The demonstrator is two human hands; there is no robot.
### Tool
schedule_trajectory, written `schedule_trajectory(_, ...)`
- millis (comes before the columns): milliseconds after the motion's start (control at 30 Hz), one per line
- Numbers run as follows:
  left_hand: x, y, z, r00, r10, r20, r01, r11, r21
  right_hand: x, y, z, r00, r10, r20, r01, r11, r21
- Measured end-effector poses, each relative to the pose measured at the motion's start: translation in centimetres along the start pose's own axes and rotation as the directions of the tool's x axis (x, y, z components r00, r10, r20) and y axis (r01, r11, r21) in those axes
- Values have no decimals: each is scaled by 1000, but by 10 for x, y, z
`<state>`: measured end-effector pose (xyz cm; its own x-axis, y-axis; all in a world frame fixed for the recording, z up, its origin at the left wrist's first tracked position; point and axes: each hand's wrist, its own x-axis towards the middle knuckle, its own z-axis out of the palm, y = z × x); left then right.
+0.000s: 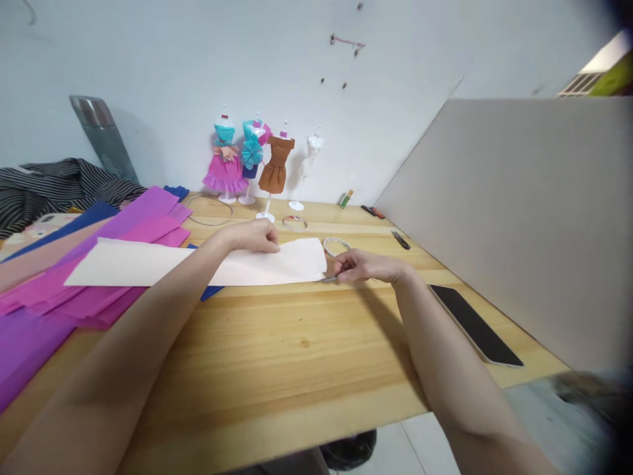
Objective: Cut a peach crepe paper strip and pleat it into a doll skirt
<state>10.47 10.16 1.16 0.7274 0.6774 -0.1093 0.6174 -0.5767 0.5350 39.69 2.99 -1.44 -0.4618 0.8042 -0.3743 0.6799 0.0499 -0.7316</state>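
A long strip of white crepe paper point(277, 267) lies across the table, its left end over a stack of coloured sheets. My left hand point(254, 235) is closed on the strip's upper edge, right of its middle, with the fingers curled. At the strip's right end, my right hand point(359, 265) is closed around scissors point(330, 278). Only a short grey blade shows, touching the paper's lower right corner; the handles are hidden in my fingers. A white ring point(337, 247) lies just behind my right hand.
Pink and purple crepe sheets point(123, 231) cover the left side. Small dress forms, one in a brown dress point(277, 165), stand by the wall. A phone point(475, 323) lies at right, with a black cutter point(400, 240) behind. A grey panel point(519, 218) borders the table's right side.
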Motion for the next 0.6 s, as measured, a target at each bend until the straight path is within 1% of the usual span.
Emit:
schedule_trajectory(100, 0, -3, 0, 1000, -14, -13, 14, 1000, -10, 0, -9, 5, 1000, 8, -6, -8, 1000, 8)
schedule_trajectory(200, 1, -6, 2, 1000, 8, -21, -8, 999, -32, 5, -16, 12, 998, -26, -53, 27, 1000, 12)
schedule_trajectory(300, 2, -8, 4, 999, 30, -28, -31, 999, -32, 10, -17, 15, 992, -67, -106, 67, 998, 1)
schedule_trajectory(367, 3, -9, 5, 998, 36, -46, -38, 999, -30, 14, -16, 17, 990, -88, -114, 88, 996, -7)
schedule_trajectory(467, 4, -11, 6, 995, 45, -84, -47, 999, -23, 19, -15, 20, 984, -118, -131, 113, 992, -48)
schedule_trajectory(600, 4, -17, 14, 988, 63, -140, -64, 998, -5, 22, -19, 25, 981, -112, -159, 93, 988, -121)
